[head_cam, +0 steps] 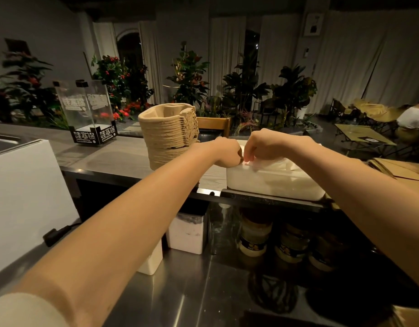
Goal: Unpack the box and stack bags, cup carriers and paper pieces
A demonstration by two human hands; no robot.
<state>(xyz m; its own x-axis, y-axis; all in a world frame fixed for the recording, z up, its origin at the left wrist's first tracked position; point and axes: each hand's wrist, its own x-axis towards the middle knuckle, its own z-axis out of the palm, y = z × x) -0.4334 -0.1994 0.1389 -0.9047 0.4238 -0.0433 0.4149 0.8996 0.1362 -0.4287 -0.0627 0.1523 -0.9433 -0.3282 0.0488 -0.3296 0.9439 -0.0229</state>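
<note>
A white pack of paper pieces [274,182] lies on the raised counter shelf [114,159], wrapped in clear film. My left hand [227,153] and my right hand [265,146] meet at its top left corner, both pinching the film wrapper. Left of the pack stands a tall stack of brown pulp cup carriers [168,135]. Brown paper bags [402,169] lie flat at the far right of the shelf.
A clear acrylic stand [85,112] with black printed characters sits at the back left. A white appliance [26,192] stands on the left. White tubs [187,232] and dark jars [255,237] sit under the shelf on the steel worktop [192,291]. Plants fill the background.
</note>
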